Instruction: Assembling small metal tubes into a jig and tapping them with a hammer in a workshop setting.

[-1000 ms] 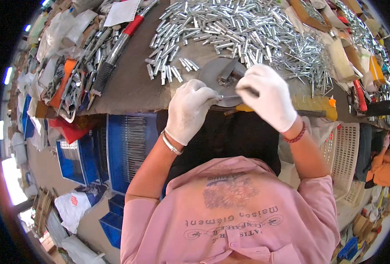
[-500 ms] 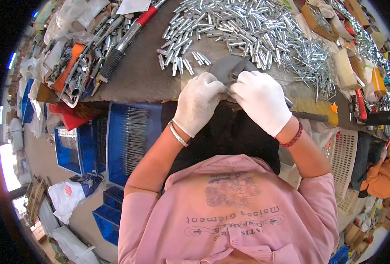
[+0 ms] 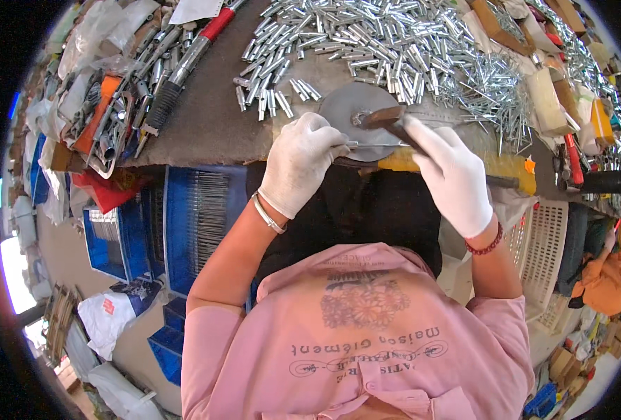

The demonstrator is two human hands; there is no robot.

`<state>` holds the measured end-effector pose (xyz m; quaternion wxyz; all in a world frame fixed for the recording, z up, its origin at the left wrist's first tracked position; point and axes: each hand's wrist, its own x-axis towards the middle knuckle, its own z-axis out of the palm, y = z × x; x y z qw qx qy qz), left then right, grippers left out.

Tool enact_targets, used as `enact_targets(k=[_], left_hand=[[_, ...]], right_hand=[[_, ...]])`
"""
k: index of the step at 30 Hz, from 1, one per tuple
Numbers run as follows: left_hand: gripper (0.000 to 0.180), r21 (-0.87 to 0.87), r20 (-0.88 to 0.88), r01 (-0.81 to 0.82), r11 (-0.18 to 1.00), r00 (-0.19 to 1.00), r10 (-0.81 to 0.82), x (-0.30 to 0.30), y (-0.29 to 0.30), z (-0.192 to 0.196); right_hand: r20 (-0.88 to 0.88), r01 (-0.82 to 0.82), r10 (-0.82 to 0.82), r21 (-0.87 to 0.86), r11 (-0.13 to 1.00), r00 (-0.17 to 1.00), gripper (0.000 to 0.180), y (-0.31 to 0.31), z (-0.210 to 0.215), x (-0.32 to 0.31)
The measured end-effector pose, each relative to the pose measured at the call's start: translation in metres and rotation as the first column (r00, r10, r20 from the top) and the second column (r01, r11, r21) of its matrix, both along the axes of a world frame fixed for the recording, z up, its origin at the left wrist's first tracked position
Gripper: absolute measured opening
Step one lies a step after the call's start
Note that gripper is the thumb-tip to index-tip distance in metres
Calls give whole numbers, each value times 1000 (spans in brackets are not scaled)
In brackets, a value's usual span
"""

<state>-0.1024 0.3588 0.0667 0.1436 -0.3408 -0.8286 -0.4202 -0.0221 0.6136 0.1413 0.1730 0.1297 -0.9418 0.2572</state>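
Note:
Both of my hands wear white gloves. My left hand point(image 3: 303, 157) is closed, pinching a thin metal rod point(image 3: 377, 145) that points right across the near part of a round grey metal disc point(image 3: 338, 108). The disc lies at the bench's front edge. My right hand point(image 3: 454, 171) grips a small hammer by its dark handle; the brownish hammer head point(image 3: 384, 117) is above the disc, a little beyond the rod. The fingers of that hand lie along the handle, partly hiding it. Beyond the disc spreads a heap of short silver metal sleeves point(image 3: 366, 35).
Thin metal pins point(image 3: 499, 105) are piled right of the sleeves. Tools and a long red-banded bar point(image 3: 191, 59) crowd the bench's left. Blue bins point(image 3: 177, 231) with metal rods stand below the bench edge at left. A person in orange point(image 3: 608, 280) is at far right.
My right hand has moved right, away from my left, and the hammer now shows over the disc. The rod in my left hand has come into view. The whole view shifted slightly.

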Motion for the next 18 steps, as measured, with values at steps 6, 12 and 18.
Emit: enact_targets(k=[6, 12, 18], left_hand=[[21, 28, 122, 6, 1000, 992, -9, 0, -2, -4], [19, 7, 50, 11, 1000, 999, -12, 1, -2, 3], [18, 5, 120, 24, 1000, 992, -24, 2, -4, 3]], right_hand=[[77, -120, 108, 174, 977, 991, 51, -6, -7, 13], [40, -105, 113, -159, 982, 993, 46, 0, -8, -13], [106, 9, -27, 160, 987, 994, 42, 12, -18, -36]])
